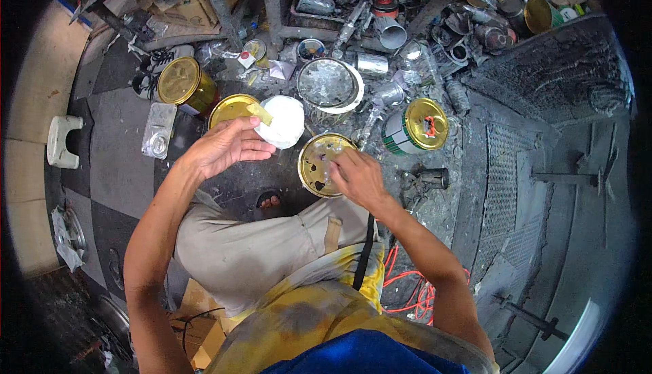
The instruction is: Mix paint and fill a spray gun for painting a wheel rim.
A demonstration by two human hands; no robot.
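My left hand [234, 144] grips the edge of a white round piece [284, 124], thumb above and fingers below. Whether this is a cup or a lid I cannot tell. A pale yellow strip [260, 114] sticks out over its rim by my thumb. My right hand [356, 177] is closed, fingertips drawn together above a gold round can top [314, 163] with dark specks on it. What lies between those fingers, if anything, is hidden. Behind the left hand is a gold can lid [231, 109].
A large grey-topped bucket [327, 83] stands ahead, with a green-and-white can [415, 128] to the right and a gold-lidded can [183, 83] to the left. Spray-stained cans and cups crowd the back. An orange cable [414, 292] coils at lower right; a white stool [64, 141] is far left.
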